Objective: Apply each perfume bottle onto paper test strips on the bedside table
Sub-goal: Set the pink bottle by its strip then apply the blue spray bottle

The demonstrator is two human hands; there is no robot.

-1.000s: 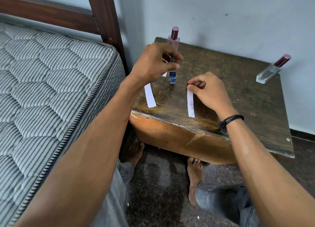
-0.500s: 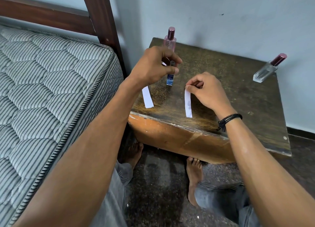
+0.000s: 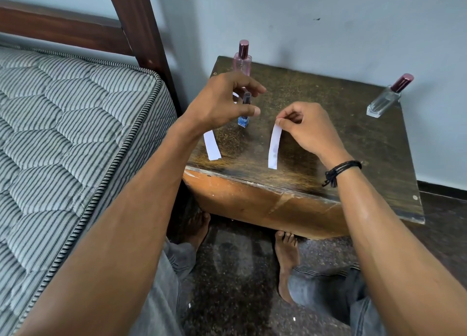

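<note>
There — top of strip (image 3: 274, 146) in right hand (image 3: 307, 129)

A grey striped, quilted mattress (image 3: 63, 123) with a corded edge fills the 9 o'clock side. At 11 o'clock a dark wooden bedpost (image 3: 137, 22) rises, and a headboard rail (image 3: 58, 30) of the same wood meets it from the left. A pale wall (image 3: 328, 20) spans 12 to 2 o'clock and carries one small dark mark (image 3: 316, 19). Dark skirting (image 3: 439, 188) runs along its foot at 3 o'clock. The speckled dark floor (image 3: 235, 285) lies at 6 o'clock. Two bare feet (image 3: 286, 257) rest on it, below grey trousers (image 3: 326, 292). A black cord bracelet (image 3: 341, 169) circles one wrist.
</note>
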